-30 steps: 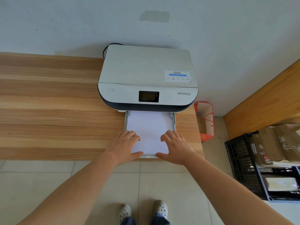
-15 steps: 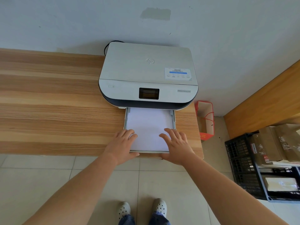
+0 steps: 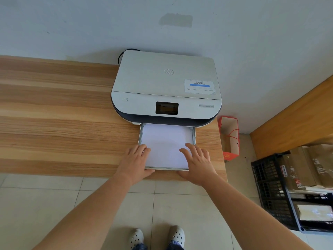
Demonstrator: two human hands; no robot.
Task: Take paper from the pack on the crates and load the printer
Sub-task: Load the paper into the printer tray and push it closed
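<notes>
A white printer [image 3: 165, 83] stands at the right end of a wooden table [image 3: 54, 123], against the wall. Its paper tray [image 3: 193, 136] sticks out at the front, holding a stack of white paper [image 3: 165, 141]. My left hand [image 3: 134, 163] holds the tray's front left corner, fingers on the paper and thumb against the front edge. My right hand [image 3: 198, 165] lies spread on the front right corner, its thumb at the front edge. Brown-wrapped paper packs [image 3: 297, 168] lie on black crates [image 3: 266, 186] at the right.
A red paper bag [image 3: 229, 138] stands on the floor between the table's end and a wooden panel [image 3: 297, 120]. A black cable [image 3: 119, 56] runs behind the printer. My feet in white clogs [image 3: 156, 235] stand on the tiled floor.
With both hands on its front edge, the tray has slid a little further into the printer. My right hand's fingers have spread wider over the paper.
</notes>
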